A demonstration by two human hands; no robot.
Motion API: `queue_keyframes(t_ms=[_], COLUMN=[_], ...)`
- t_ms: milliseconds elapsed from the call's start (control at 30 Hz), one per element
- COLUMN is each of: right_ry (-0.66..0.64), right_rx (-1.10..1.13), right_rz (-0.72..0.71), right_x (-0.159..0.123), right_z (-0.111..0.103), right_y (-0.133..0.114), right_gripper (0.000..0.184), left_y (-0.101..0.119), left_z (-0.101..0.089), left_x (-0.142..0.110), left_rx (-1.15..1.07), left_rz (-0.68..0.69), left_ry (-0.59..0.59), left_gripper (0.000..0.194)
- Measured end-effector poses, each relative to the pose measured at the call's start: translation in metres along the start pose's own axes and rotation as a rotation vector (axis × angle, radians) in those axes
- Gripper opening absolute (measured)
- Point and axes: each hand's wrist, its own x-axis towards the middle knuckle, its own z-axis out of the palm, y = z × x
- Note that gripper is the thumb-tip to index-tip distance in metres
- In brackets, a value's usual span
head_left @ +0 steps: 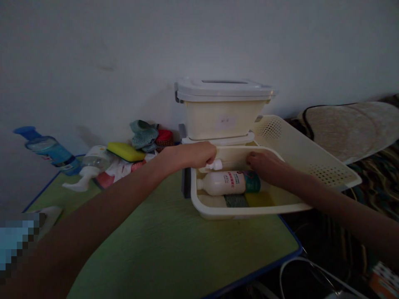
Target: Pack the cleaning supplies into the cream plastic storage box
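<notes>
A cream plastic bin [232, 210] holds a white bottle [218, 183] with red print and a green band, lying on its side. Over the bin's back left part, my left hand [204, 154] is closed, fingers curled down at a small white cap [215, 165]; whatever is joined to that cap is hidden. My right hand [266, 165] reaches into the bin's right side, just behind the bottle's green end. Its fingers are curled and whatever they hold, if anything, is out of sight. Under the bottle lie a dark green pad [236, 201] and a yellow piece [259, 199].
Behind stands a lidded cream box [224, 118] on another container. A large cream basket [307, 155] is at the right. Left on the green table [149, 245] are a blue bottle [51, 151], a pump bottle [93, 162], a yellow sponge [125, 152] and cloths [144, 135].
</notes>
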Motion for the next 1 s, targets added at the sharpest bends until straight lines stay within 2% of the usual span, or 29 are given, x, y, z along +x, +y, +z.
queue_keyframes(t_ms=[133, 233, 400, 500, 700, 1000], right_ry=[0.037, 0.055, -0.051, -0.135, -0.138, -0.067], right_rx=[0.055, 0.202, 0.349, 0.318, 0.104, -0.05], right_rz=[-0.03, -0.093, -0.087, -0.05, 0.026, 0.004], right_x=[-0.001, -0.008, -0.018, -0.018, -0.01, -0.009], right_z=[0.003, -0.003, -0.013, -0.019, -0.03, -0.015], right_y=[0.004, 0.01, 0.027, 0.028, 0.013, 0.012], right_gripper=[0.018, 0.025, 0.033, 0.031, 0.016, 0.018], left_y=[0.008, 0.014, 0.016, 0.013, 0.007, 0.01], left_z=[0.001, 0.003, 0.004, 0.005, 0.009, 0.006], left_x=[-0.007, -0.012, -0.013, -0.012, -0.01, -0.012], left_rx=[0.079, 0.112, 0.141, 0.151, 0.157, 0.165], left_rz=[-0.06, -0.093, -0.09, -0.085, -0.045, -0.055], left_ry=[0.088, 0.139, 0.164, 0.172, 0.165, 0.148], left_gripper=[0.022, 0.024, 0.023, 0.022, 0.022, 0.023])
